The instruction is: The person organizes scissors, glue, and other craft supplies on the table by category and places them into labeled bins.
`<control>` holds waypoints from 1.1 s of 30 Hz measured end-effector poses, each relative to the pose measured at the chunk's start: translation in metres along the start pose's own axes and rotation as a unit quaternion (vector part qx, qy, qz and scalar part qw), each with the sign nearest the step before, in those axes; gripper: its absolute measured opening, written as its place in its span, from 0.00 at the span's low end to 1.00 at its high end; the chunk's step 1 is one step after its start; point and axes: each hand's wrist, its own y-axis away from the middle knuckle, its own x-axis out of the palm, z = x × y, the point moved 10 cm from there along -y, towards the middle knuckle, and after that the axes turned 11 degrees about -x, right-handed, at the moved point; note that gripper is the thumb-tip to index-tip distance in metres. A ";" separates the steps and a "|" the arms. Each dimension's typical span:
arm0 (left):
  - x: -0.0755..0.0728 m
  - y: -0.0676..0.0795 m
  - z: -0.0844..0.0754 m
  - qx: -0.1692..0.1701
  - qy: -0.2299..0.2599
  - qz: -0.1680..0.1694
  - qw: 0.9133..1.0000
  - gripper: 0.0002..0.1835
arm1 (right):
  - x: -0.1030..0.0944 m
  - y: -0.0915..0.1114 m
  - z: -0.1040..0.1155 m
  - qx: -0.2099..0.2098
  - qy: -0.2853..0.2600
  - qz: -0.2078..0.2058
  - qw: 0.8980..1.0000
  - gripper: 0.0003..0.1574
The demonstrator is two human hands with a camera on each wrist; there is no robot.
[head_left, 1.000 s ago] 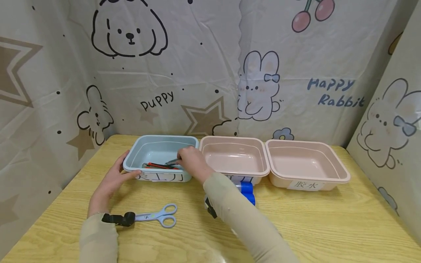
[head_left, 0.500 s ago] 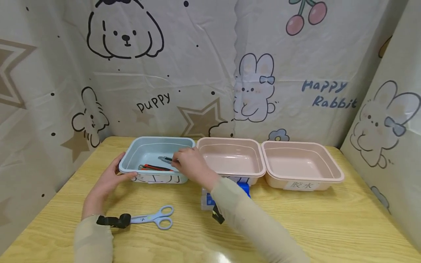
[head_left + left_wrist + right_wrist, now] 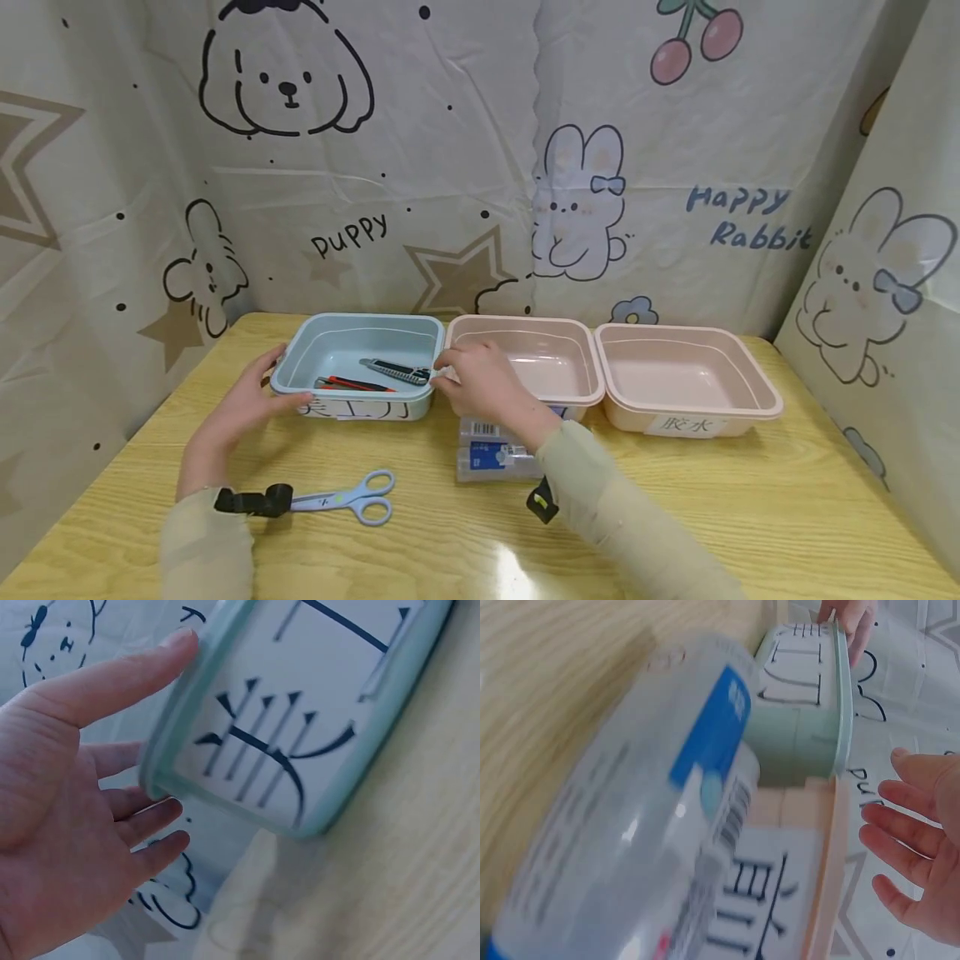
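Observation:
At the left, a light blue plastic bin [image 3: 360, 320] holds a grey utility knife [image 3: 396, 372] lying slantwise and red-and-black utility knives [image 3: 352, 384] near its front wall. My left hand [image 3: 242, 410] rests on the bin's left front corner, thumb on the front rim and the other fingers along the left side. Loosely extended and holding nothing, my right hand [image 3: 483, 383] hovers over the left end of the middle pink bin [image 3: 525, 322], its fingertips close to the blue bin's right rim. In the right wrist view the right hand's fingers [image 3: 904, 826] are spread apart.
Clear bottles [image 3: 487, 458] with blue labels lie below the middle bin, partly under the right forearm. Light blue scissors [image 3: 352, 498] lie in front of the left wrist. Another pink bin [image 3: 690, 333] with a paper label stands at the right. A printed curtain [image 3: 450, 167] hangs behind.
The right hand has let go of the grey utility knife, leaving it in the blue bin, and moved right out over the middle bin. The left hand stays at the bin's corner.

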 end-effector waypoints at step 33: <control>0.049 0.046 -0.092 0.232 -0.297 -0.017 0.926 0.40 | -0.037 0.140 -0.116 0.141 -0.071 -0.052 0.986 0.35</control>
